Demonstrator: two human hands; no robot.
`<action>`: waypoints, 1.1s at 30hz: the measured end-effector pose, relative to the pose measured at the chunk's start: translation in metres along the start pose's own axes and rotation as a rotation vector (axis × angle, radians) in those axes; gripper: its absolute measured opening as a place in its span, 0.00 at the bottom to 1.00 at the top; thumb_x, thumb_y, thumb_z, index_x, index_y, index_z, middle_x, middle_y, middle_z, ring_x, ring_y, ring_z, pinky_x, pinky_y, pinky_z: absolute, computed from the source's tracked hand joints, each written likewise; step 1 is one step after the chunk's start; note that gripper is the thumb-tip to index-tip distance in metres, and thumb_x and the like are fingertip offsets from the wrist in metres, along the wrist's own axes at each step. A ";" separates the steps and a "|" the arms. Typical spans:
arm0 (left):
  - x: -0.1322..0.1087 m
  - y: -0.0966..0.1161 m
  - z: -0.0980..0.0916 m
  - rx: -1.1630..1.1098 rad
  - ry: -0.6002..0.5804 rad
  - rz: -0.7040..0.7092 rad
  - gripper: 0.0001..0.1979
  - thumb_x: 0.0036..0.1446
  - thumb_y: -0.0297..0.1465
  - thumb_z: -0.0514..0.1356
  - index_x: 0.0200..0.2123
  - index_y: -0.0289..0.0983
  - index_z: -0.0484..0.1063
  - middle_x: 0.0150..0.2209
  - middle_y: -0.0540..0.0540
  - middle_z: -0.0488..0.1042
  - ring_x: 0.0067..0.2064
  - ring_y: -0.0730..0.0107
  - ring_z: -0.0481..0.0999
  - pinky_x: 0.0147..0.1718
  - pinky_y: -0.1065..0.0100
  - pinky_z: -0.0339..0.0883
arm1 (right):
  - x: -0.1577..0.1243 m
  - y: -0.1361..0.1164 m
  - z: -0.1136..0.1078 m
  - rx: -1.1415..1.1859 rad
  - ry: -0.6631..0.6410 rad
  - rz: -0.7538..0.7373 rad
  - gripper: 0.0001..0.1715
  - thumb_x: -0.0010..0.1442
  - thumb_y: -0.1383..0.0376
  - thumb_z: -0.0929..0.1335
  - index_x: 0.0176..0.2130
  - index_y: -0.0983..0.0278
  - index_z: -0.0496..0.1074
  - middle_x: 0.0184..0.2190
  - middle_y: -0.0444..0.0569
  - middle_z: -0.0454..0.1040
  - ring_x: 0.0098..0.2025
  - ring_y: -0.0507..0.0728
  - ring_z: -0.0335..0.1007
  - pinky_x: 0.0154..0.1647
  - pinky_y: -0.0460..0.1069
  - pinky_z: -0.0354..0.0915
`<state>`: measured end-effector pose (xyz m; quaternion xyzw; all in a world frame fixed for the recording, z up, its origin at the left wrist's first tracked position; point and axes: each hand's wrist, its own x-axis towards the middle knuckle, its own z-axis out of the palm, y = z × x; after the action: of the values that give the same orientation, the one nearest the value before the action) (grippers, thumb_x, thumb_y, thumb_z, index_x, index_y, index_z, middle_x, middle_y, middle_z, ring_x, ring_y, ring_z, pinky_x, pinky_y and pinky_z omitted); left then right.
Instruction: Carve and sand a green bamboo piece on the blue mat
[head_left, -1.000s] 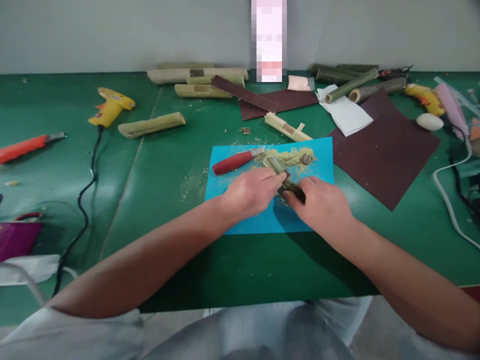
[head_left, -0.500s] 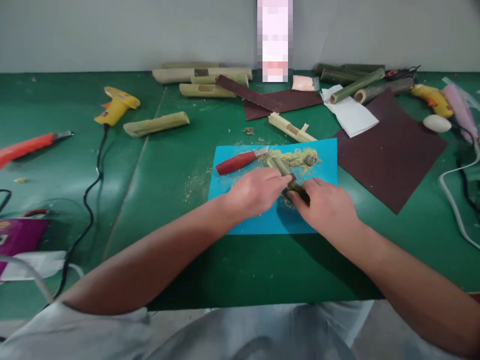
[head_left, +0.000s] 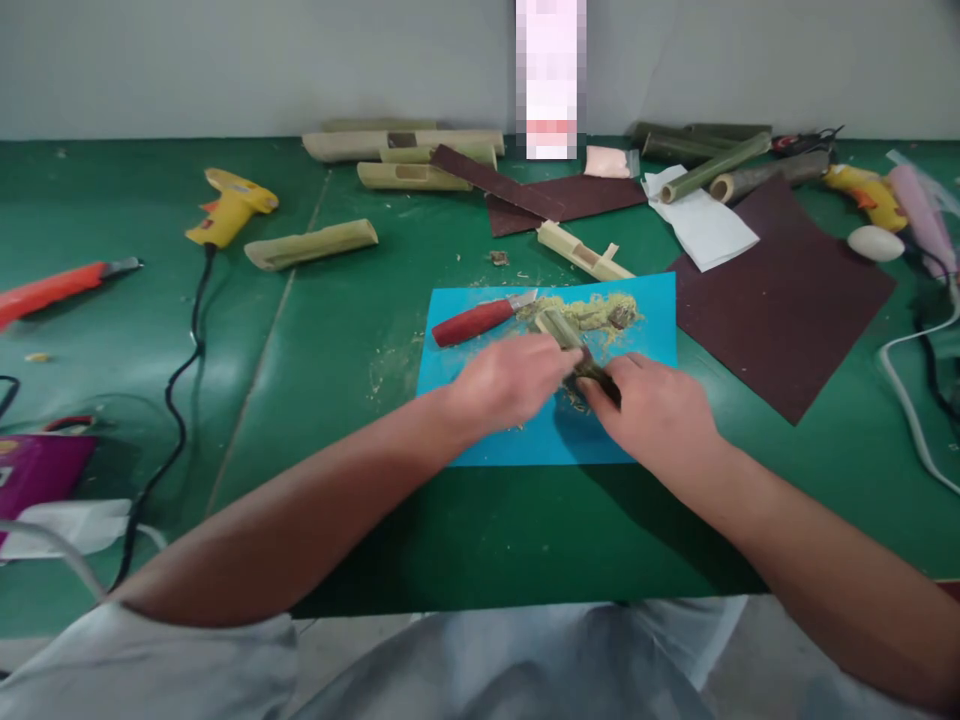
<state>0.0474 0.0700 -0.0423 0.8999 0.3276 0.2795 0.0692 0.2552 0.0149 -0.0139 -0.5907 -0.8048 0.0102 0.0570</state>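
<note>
A short green bamboo tube (head_left: 559,328) with an open, cut section lies at a slant over a blue sheet (head_left: 525,448). My right hand (head_left: 660,405) is closed round its near end, thumb and fingers gripping it. My left hand (head_left: 514,378) is closed in a pinch on the tube's middle, with a small dark brown scrap, seemingly sandpaper, at its fingertips; the fingers hide most of it. Just beyond my left hand, a red-handled knife (head_left: 472,323) rests on the sheet. Pale yellow-green shavings (head_left: 592,312) are heaped by its blade.
Brown sandpaper sheets (head_left: 784,320) lie right and behind. A cut bamboo piece (head_left: 581,252) and more bamboo tubes (head_left: 412,178) lie farther back. A yellow glue gun (head_left: 232,208) with a black cord stands left, near an orange cutter (head_left: 60,290). A white egg-shaped object (head_left: 875,243) is at right.
Both hands stay at the bamboo tube, which has hardly moved. The brown scrap at my left fingertips shows a little less than before. The view has shifted very slightly.
</note>
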 end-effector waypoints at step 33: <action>0.007 -0.009 -0.006 -0.074 0.088 -0.143 0.12 0.66 0.30 0.57 0.47 0.37 0.79 0.42 0.42 0.81 0.45 0.62 0.79 0.45 0.62 0.73 | 0.001 0.007 0.002 -0.012 0.056 -0.013 0.24 0.67 0.52 0.63 0.28 0.63 0.73 0.25 0.47 0.74 0.24 0.52 0.62 0.25 0.50 0.40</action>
<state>0.0436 0.0806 -0.0367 0.8580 0.3831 0.3249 0.1078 0.2616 0.0178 -0.0162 -0.5858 -0.8068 -0.0117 0.0759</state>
